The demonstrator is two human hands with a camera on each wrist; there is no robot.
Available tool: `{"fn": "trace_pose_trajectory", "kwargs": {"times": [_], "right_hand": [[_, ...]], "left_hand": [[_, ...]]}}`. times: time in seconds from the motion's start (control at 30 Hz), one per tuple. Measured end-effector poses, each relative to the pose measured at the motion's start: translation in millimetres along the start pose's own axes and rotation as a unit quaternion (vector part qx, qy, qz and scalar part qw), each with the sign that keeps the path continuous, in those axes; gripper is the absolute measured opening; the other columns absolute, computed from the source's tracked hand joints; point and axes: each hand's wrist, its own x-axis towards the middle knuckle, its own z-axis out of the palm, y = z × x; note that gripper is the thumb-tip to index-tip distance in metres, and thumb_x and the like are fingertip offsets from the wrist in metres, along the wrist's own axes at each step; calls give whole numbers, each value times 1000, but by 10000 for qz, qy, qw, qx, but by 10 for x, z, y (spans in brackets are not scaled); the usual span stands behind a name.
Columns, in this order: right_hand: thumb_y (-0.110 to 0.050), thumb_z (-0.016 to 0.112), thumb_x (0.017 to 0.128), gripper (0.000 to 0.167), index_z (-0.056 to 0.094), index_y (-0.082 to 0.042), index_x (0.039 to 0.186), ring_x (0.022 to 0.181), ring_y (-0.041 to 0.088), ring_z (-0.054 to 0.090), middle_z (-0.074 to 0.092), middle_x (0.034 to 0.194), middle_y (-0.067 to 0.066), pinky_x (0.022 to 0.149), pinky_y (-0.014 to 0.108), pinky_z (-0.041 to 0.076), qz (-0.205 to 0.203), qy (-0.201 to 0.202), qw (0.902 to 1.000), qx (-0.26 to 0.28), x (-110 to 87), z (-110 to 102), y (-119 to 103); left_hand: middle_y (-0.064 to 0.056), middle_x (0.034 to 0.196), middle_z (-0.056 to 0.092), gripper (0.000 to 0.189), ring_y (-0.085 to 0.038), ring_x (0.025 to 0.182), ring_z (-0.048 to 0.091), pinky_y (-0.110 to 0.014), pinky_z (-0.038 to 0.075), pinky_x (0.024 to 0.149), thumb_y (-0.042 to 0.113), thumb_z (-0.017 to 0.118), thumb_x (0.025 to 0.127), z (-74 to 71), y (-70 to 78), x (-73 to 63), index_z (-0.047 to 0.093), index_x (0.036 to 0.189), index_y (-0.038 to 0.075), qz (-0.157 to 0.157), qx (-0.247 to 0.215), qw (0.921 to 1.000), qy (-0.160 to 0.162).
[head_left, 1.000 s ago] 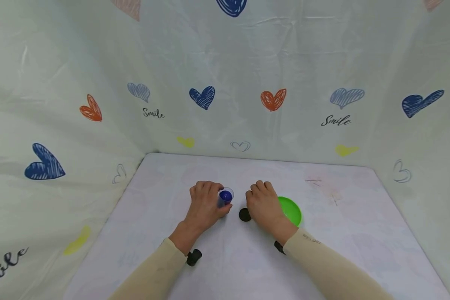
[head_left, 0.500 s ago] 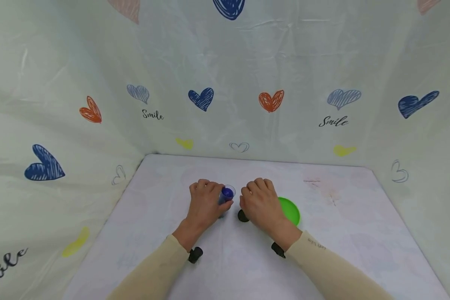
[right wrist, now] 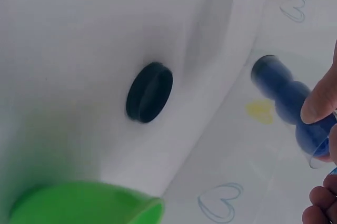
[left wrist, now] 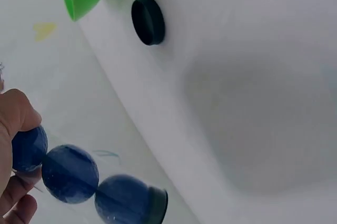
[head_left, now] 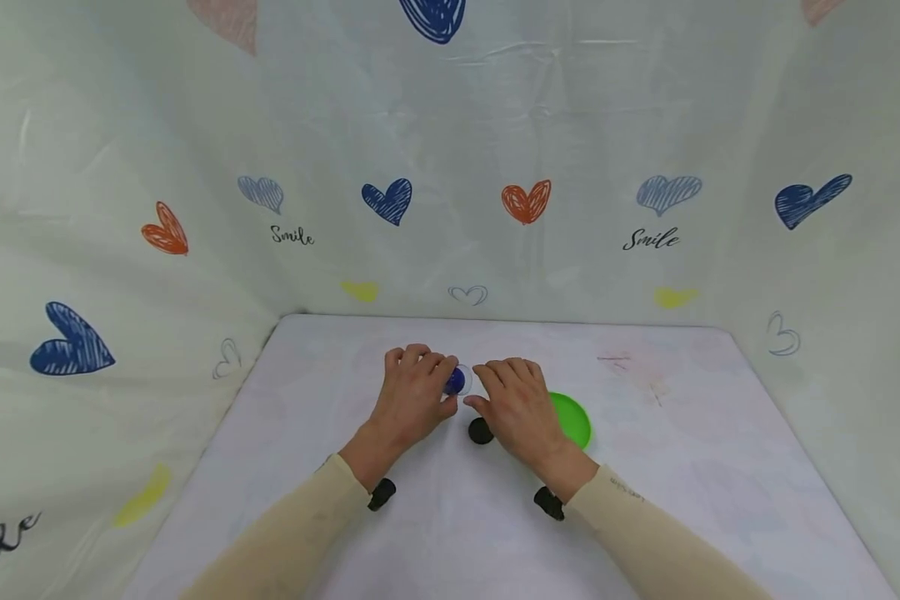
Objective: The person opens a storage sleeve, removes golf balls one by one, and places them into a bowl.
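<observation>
Clear tube point(right wrist: 288, 100) with blue balls point(left wrist: 70, 174) stacked inside sits far-left of the black lid point(head_left: 481, 431), pinched by the left grip point(head_left: 408, 400); the right grip point(head_left: 521, 412) is spread just beside its mouth, near the green bowl point(head_left: 573, 422). Keeping it steady and mouth-up, without squeezing, probably keeps the balls stacked. The far sheet point(head_left: 585, 125) reads "Smile" twice; lettering on the right sleeve point(head_left: 652, 533) is too small to read.
</observation>
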Motion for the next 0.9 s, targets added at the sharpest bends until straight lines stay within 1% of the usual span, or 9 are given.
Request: {"fn": "trace_pose_trajectory", "kwargs": {"times": [0.17,0.27,0.33,0.4,0.5,0.57,0.7,0.8,0.9], "right_hand": [[-31,85,88,46,70,-4,122,104,30,65,72,112,9,85,44,53,316,232,9974,604,-39,42,-16],[-28,86,86,47,69,-3,122,104,30,66,72,111,10,84,45,54,463,347,9941,918,-65,75,-27],[-25,87,85,48,69,-2,122,103,30,67,73,112,10,85,45,55,643,339,9900,1209,-81,81,-44],[-22,87,85,48,68,-1,124,103,29,68,74,111,11,87,46,55,898,246,9848,1468,-107,81,-63],[-19,86,86,47,68,0,126,103,28,68,75,112,12,89,46,55,1304,67,9744,1830,-145,61,-97],[-17,85,88,45,69,-1,127,103,27,68,75,112,12,89,45,56,1517,-42,9690,1952,-172,53,-114],[-18,82,91,45,69,-3,131,106,26,69,75,117,10,89,45,58,1951,-304,9542,2249,-203,24,-140],[-19,81,93,46,67,-4,135,108,25,71,74,122,9,89,46,59,2307,-498,9362,2603,-212,9,-153],[-17,80,94,46,67,-4,136,106,25,72,74,124,9,89,48,60,2605,-604,9178,2936,-225,7,-154]], "left_hand": [[-4,119,74,55,-28,120,58,-51,43,100,42,87,85,-78,46,33,69,130,16,181,145,9997,-68],[-4,117,74,53,-28,119,59,-51,44,99,41,87,85,-109,60,39,70,128,17,319,144,9994,4],[-4,115,74,51,-28,117,59,-51,44,97,38,88,83,-118,69,43,70,126,17,430,127,9989,102],[-4,112,74,49,-28,115,60,-52,44,96,36,89,82,-130,84,50,71,123,17,557,139,9981,225],[-4,108,74,45,-29,112,61,-53,45,96,31,88,81,-160,117,66,73,120,16,725,191,9968,286],[-4,106,74,42,-29,111,61,-54,45,96,29,87,82,-187,142,77,74,119,16,826,264,9958,291],[-6,105,74,39,-30,110,61,-55,45,97,28,85,83,-237,188,96,74,118,14,965,470,9941,178],[-6,106,74,40,-30,110,61,-54,46,99,31,86,84,-264,213,107,72,118,14,1051,688,9921,17],[-7,106,73,42,-30,110,61,-53,47,99,32,87,83,-283,241,124,72,118,15,1168,861,9894,-80]]}}
